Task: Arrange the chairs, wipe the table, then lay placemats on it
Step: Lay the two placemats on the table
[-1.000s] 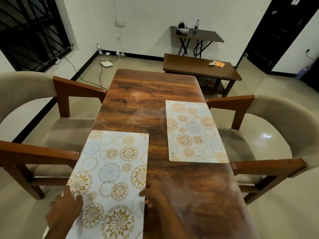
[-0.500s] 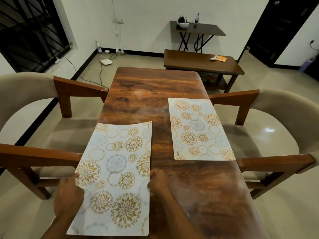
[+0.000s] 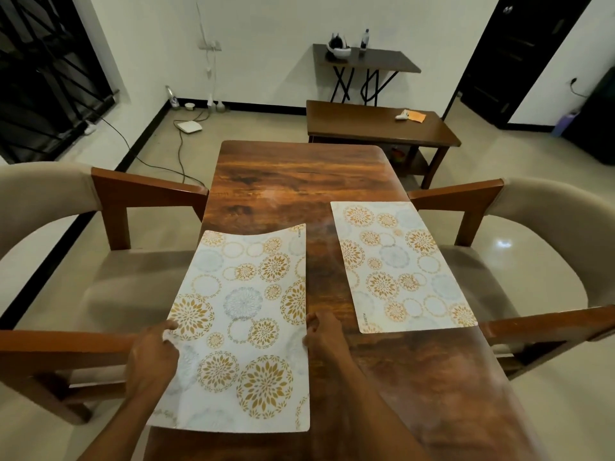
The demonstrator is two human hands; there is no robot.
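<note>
The left hand (image 3: pixel 151 356) pinches the left edge of the near placemat (image 3: pixel 243 327), thumb on top and fingers curled against the sheet. The right hand (image 3: pixel 324 337) grips the opposite edge at 3 o'clock of the mat, fingers curled at its rim. This mat is a white rectangle printed with gold and pale blue flower circles. It lies lengthwise on the table (image 3: pixel 299 181) toward 7 o'clock, its left side past the table edge and its far edge bowed upward. At 2 o'clock from it, apart, a second placemat (image 3: pixel 402 264) of the same print lies flat. A beige chair (image 3: pixel 50 201) stands at 9 o'clock and another chair (image 3: pixel 552 224) at 3 o'clock. A low wooden bench (image 3: pixel 372 124) stands at 12 o'clock.
</note>
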